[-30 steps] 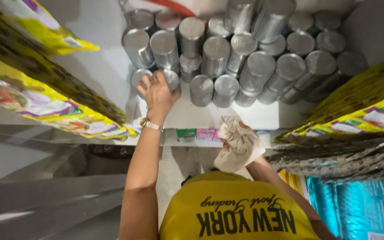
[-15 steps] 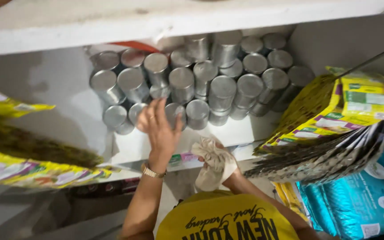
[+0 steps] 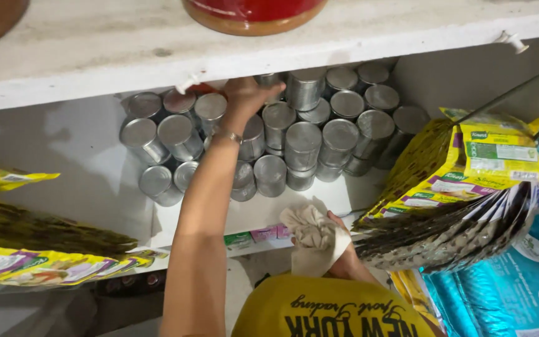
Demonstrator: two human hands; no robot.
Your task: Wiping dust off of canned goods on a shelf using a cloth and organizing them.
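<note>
Several shiny metal cans are stacked lying on their sides on a white shelf, round ends facing me. My left hand reaches up to the top row of the stack, fingers curled on a metal can just under the upper shelf board. A thin bracelet sits on that wrist. My right hand is low, in front of the shelf edge, closed on a crumpled beige cloth. My yellow shirt shows at the bottom.
The thick white upper shelf board carries a red vessel. Strips of yellow sachets hang at the left and at the right. Teal packages stand at the lower right. Small coloured labels line the shelf edge.
My left hand has risen from the lower front cans to the top row of the stack. The view has tilted up, showing the upper shelf. My right hand still holds the cloth.
</note>
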